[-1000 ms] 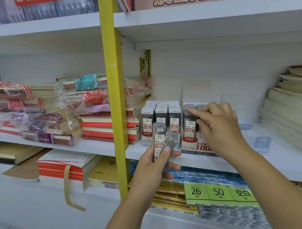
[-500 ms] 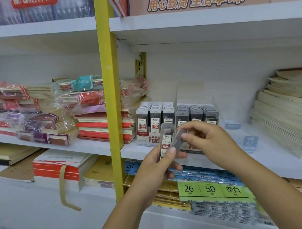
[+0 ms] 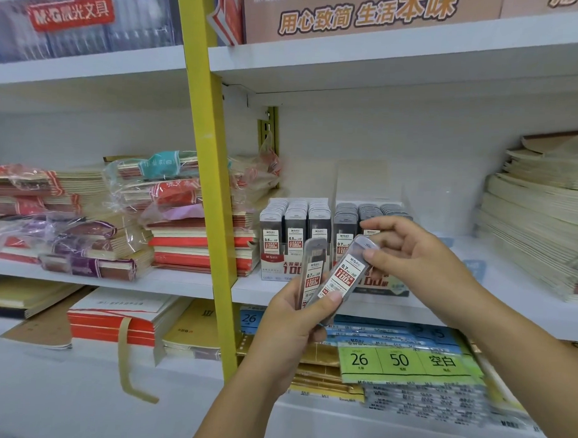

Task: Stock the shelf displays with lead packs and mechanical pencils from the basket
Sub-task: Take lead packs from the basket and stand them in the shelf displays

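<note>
Two display boxes of lead packs stand side by side on the middle shelf: the 0.5 box [image 3: 281, 267] on the left and the 0.7 box [image 3: 382, 286] on the right, both filled with rows of grey packs. My left hand [image 3: 290, 330] holds two grey lead packs in front of them: an upright pack [image 3: 313, 272] and a tilted 0.7 pack [image 3: 344, 276]. My right hand [image 3: 411, 256] pinches the top end of the tilted pack. No basket or mechanical pencils are in view.
A yellow shelf upright [image 3: 210, 183] runs just left of the boxes. Wrapped notebook stacks [image 3: 124, 219] fill the shelf to the left, and a cream paper stack [image 3: 539, 224] sits at the right. Label sheets [image 3: 404, 360] lie on the shelf below.
My right hand drew back from the 0.7 box to my left hand and took hold of the top of the front lead pack, which now tilts further right.
</note>
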Demonstrator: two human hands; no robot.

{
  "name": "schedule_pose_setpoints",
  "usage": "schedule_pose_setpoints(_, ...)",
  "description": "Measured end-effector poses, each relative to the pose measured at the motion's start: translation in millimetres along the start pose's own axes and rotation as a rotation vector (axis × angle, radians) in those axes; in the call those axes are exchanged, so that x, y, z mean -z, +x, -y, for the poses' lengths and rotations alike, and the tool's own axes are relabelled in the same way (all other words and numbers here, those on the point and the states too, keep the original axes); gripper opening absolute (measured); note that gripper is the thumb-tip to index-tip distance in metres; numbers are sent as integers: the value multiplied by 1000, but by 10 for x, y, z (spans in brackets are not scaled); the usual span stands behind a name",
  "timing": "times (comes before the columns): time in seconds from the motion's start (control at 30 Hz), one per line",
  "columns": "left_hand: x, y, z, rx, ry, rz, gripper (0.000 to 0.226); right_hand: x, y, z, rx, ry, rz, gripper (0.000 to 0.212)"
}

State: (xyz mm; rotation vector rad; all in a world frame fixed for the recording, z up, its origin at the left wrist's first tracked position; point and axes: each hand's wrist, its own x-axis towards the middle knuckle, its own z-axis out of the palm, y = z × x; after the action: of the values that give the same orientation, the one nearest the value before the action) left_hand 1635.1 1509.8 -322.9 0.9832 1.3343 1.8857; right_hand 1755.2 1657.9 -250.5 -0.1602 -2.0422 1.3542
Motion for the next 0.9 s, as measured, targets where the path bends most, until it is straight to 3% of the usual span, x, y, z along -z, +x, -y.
schedule_pose_setpoints(0.17,-12,15,16,5,8,-44,45,-16,34,10,-57,-63,-46,21)
schedule_pose_setpoints(0.3,-11,53,30,19,13,-129,23,98,68,149,301,-220,-330,24)
schedule_pose_setpoints(0.43,29,90,45,14,79,-204,20,99,113,163,492,-453,-356,28)
schedule_pose_setpoints(0.53,57,107,58,-3,120,-206,22,46,194,91,468,-577,-315,27)
schedule_pose_setpoints(0.7,79,127,92,-41,120,-252,13,5,288,48,466,-526,-336,26)
schedule_pose_setpoints(0.9,85,136,90,-73,120,-259,12,-49,376,-129,380,-674,-240,30)
